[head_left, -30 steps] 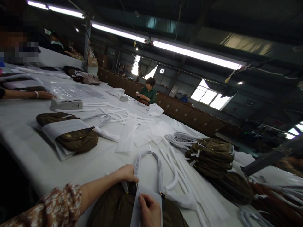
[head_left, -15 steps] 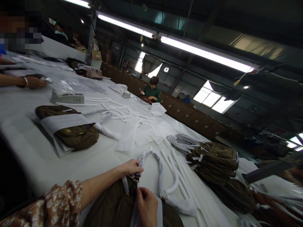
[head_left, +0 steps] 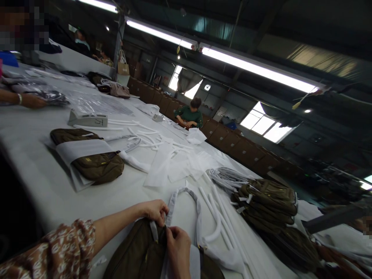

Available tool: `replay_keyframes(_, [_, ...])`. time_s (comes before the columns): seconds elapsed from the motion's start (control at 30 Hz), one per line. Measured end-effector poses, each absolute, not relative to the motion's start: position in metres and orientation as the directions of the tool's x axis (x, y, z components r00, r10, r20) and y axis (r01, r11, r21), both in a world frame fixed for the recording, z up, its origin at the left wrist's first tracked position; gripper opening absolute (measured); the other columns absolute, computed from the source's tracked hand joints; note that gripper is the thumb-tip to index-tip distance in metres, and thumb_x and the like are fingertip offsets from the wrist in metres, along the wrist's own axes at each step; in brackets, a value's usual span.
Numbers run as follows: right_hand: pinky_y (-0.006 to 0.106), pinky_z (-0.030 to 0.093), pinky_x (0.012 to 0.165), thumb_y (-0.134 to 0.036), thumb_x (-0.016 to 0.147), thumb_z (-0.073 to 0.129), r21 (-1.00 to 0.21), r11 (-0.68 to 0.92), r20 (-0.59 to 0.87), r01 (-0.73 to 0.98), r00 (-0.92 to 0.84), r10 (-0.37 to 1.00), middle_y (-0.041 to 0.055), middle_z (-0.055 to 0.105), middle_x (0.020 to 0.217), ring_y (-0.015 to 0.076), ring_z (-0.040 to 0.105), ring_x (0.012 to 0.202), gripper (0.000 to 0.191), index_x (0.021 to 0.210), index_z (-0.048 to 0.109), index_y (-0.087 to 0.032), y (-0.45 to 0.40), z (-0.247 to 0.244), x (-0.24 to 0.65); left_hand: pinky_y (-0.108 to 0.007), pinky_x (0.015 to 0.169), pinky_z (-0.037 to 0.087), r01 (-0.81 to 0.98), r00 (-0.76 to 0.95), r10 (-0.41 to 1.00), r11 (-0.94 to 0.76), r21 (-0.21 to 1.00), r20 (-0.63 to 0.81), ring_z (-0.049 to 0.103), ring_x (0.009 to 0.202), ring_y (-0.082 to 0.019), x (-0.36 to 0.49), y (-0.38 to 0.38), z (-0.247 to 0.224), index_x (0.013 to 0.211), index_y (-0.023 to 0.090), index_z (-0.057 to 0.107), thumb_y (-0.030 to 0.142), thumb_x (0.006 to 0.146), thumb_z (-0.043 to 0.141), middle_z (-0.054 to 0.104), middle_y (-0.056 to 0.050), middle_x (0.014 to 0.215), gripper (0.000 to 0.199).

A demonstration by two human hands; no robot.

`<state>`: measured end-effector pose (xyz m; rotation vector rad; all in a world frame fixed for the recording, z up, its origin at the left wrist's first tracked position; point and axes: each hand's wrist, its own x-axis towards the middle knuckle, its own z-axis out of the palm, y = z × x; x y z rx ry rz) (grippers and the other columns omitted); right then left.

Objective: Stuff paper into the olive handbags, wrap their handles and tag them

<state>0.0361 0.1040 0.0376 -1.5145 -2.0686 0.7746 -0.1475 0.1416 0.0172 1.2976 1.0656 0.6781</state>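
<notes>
An olive-brown bag (head_left: 136,250) lies at the bottom of the view with a pale paper band (head_left: 195,257) around it. Its handle (head_left: 186,190), wrapped in whitish sheeting, loops up onto the table. My left hand (head_left: 155,212) is closed, fingers pinched at the handle's lower left end where it joins the bag. Close beside it, my right hand (head_left: 178,248) pinches at the same joint from the right, over the paper band. The fingers of both hands cover the attachment itself.
Another banded olive bag (head_left: 95,157) lies at left, near a grey tape dispenser (head_left: 88,118). White foam tubes (head_left: 216,217) and thin white sheets (head_left: 159,164) cover the table's middle. Olive bags (head_left: 270,197) are stacked at right. A co-worker's hand (head_left: 33,100) handles clear plastic; a person in green (head_left: 190,114) sits beyond.
My left hand has slid down and slightly left, closer to my right hand at the handle's end. The co-worker's hand at left has shifted left with the plastic.
</notes>
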Motion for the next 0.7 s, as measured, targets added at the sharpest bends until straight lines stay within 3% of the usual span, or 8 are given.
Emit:
replay_keyframes(0.13, [0.029, 0.046, 0.07, -0.032, 0.081, 0.053, -0.719, 0.344, 0.192, 0.603, -0.303, 0.933, 0.0084, 0.073, 0.082, 0.0226, 0.067, 0.076, 0.026, 0.092, 0.071, -0.017, 0.103, 0.043, 0.04, -0.024, 0.055, 0.034, 0.128, 0.246, 0.961, 0.096, 0.987, -0.125, 0.047, 0.057, -0.012, -0.158, 0.13, 0.035, 0.091, 0.018, 0.059, 0.012, 0.048, 0.064, 0.056, 0.008, 0.06, 0.044])
replay_keyframes(0.23, [0.031, 0.046, 0.081, -0.034, 0.082, 0.054, -0.732, 0.446, 0.309, 0.515, -0.333, 0.891, 0.0095, 0.072, 0.093, 0.0239, 0.066, 0.089, 0.025, 0.092, 0.071, -0.019, 0.105, 0.05, 0.037, -0.023, 0.06, 0.035, 0.046, 0.193, 0.981, 0.024, 0.999, -0.033, 0.047, 0.062, -0.01, -0.163, 0.116, 0.052, 0.106, 0.02, 0.053, 0.015, 0.056, 0.06, 0.055, 0.008, 0.071, 0.05])
replay_keyframes(0.47, [0.027, 0.046, 0.071, -0.037, 0.085, 0.055, -0.823, 0.418, 0.221, 0.385, -0.46, 0.86, 0.0056, 0.071, 0.083, 0.0194, 0.064, 0.078, 0.025, 0.086, 0.072, -0.019, 0.114, 0.048, 0.023, -0.021, 0.056, 0.035, -0.1, 0.256, 0.966, 0.054, 0.994, -0.026, 0.046, 0.058, -0.008, -0.153, 0.104, 0.055, 0.106, 0.021, 0.051, 0.014, 0.058, 0.057, 0.055, 0.007, 0.074, 0.049])
replay_keyframes(0.7, [0.024, 0.041, 0.06, -0.043, 0.087, 0.05, -0.891, 0.277, 0.125, 0.359, -0.394, 0.911, 0.0025, 0.064, 0.069, 0.0162, 0.056, 0.066, 0.033, 0.074, 0.064, -0.016, 0.112, 0.044, 0.022, -0.023, 0.058, 0.041, -0.148, 0.202, 0.978, 0.085, 0.985, -0.054, 0.05, 0.058, -0.009, -0.148, 0.11, 0.043, 0.11, 0.019, 0.049, 0.018, 0.057, 0.061, 0.056, 0.007, 0.074, 0.054])
